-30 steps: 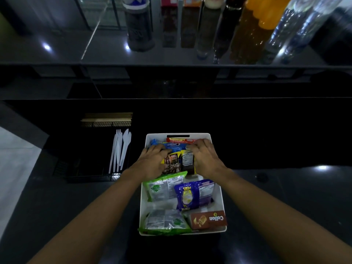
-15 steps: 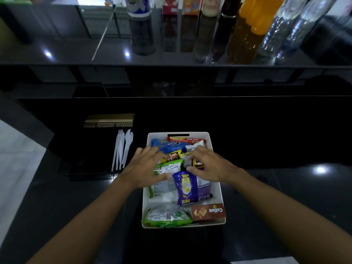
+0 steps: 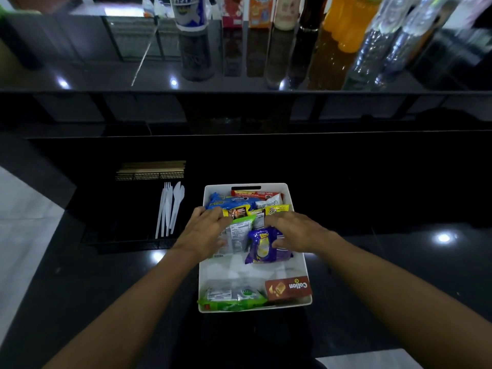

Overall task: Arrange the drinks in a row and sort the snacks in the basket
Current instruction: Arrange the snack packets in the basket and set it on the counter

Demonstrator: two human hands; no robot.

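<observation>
- A white basket sits low in the centre of the frame on a glossy black counter, with my 2 bare forearms reaching into it from the bottom corners
- My left hand lies palm down at the basket's left wall, fingers loosely spread over a green and silver packet; I cannot tell whether it grips the packet or only presses on it
- My right hand lies palm down just right of it, fingers curled over the top edge of a purple packet, thumb against its right side
- Beyond my fingers, at the basket's far end, snacks stand packed together: a blue packet, a red bar and a yellow packet
- At the near end lie a green packet on the left and a brown box on the right, with bare white floor between them and my hands
- White plastic cutlery lies in a dark tray left of the basket
- Along the top of the frame, on a higher black shelf, drinks stand in a row: a cup, 2 cartons, a dark bottle, an orange bottle and clear bottles
</observation>
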